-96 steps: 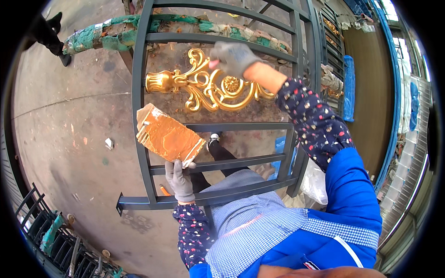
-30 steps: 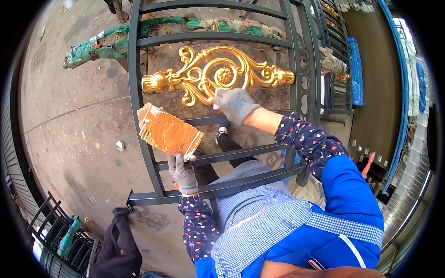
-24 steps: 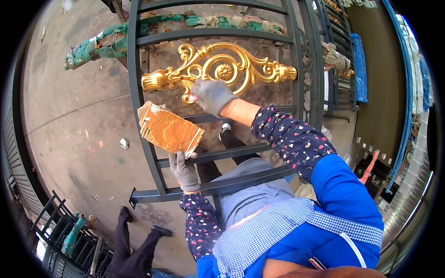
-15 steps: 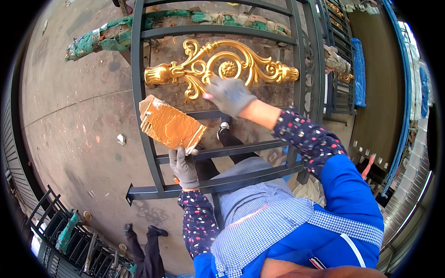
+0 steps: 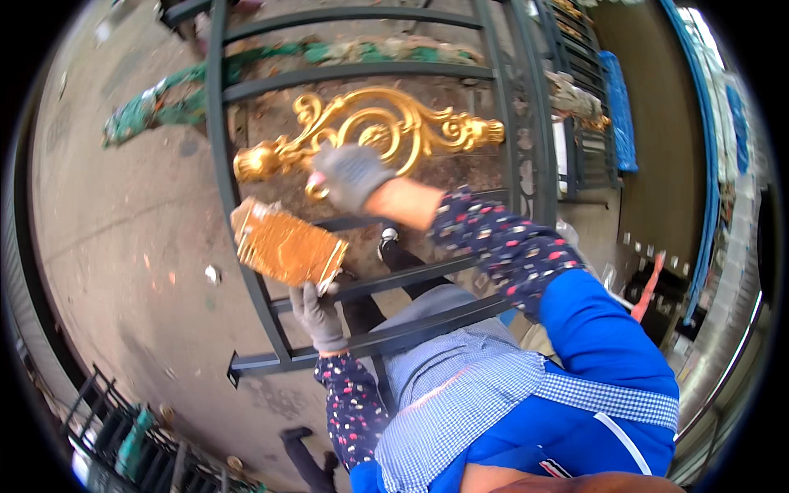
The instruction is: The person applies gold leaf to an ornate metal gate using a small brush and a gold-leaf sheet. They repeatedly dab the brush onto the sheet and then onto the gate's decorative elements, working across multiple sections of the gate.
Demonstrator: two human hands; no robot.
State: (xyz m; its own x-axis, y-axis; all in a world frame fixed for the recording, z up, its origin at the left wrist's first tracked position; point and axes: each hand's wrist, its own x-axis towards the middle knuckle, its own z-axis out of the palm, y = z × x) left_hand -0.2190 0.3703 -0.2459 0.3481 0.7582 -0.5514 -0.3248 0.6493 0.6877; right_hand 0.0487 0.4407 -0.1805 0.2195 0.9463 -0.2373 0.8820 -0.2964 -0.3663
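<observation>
My left hand [image 5: 319, 316], in a grey glove, grips the lower edge of a cardboard piece [image 5: 292, 246] coated with wet-looking golden-brown paint. The cardboard is tilted over the left side of a dark metal railing frame [image 5: 255, 296]. Set between the frame's bars is a gold scrollwork ornament [image 5: 374, 135] with a round flower at its centre. My right hand [image 5: 349, 174], also grey-gloved and slightly blurred, is closed at the ornament's lower left scroll and covers part of it. What its fingers hold is hidden.
A support wrapped in torn green material [image 5: 164, 111] runs beneath the frame's far part. More dark railings [image 5: 583, 107] stand at the right, beside a blue wrapped bundle [image 5: 618, 111]. Stacked dark metal frames [image 5: 136, 440] lie lower left, near another person's legs [image 5: 304, 460].
My right hand has moved left and slightly nearer along the ornament's lower edge. My left hand keeps the cardboard in its grip. The whole view has shifted slightly.
</observation>
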